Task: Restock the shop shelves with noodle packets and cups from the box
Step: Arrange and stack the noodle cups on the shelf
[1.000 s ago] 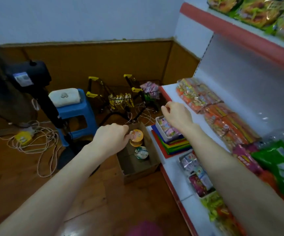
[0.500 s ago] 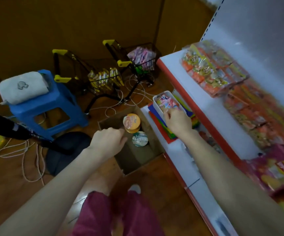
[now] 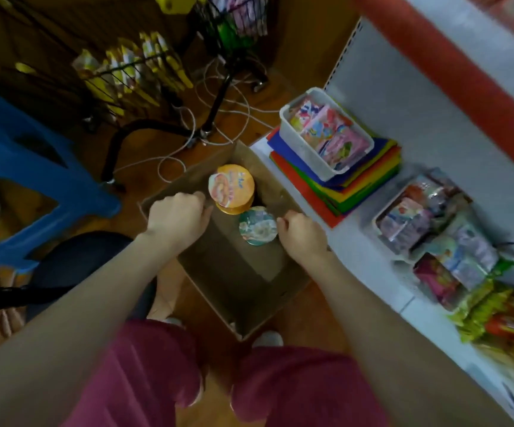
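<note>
An open cardboard box [image 3: 237,291] sits on the floor in front of my knees. Two noodle cups stand in its far end: a taller orange-lidded cup [image 3: 231,186] and a lower green-lidded cup [image 3: 257,224]. My left hand [image 3: 177,220] is over the box's left wall, its curled fingers against the side of the orange-lidded cup. My right hand [image 3: 302,234] hangs over the box's right side, curled fingers touching the green lid's rim; their tips are hidden. To the right, the low white shelf [image 3: 382,186] carries noodle packets [image 3: 481,306].
On the shelf stand a white tub of sachets [image 3: 326,134] on stacked coloured sheets [image 3: 357,186] and a second tub [image 3: 410,220]. A blue stool [image 3: 33,167], small wire trolleys [image 3: 144,72], loose cables [image 3: 188,143] and a black fan base [image 3: 74,260] crowd the floor at left.
My right hand left the white tub on the shelf and came down to the green-lidded cup. The view tilted down over the box. My left hand stayed by the orange-lidded cup.
</note>
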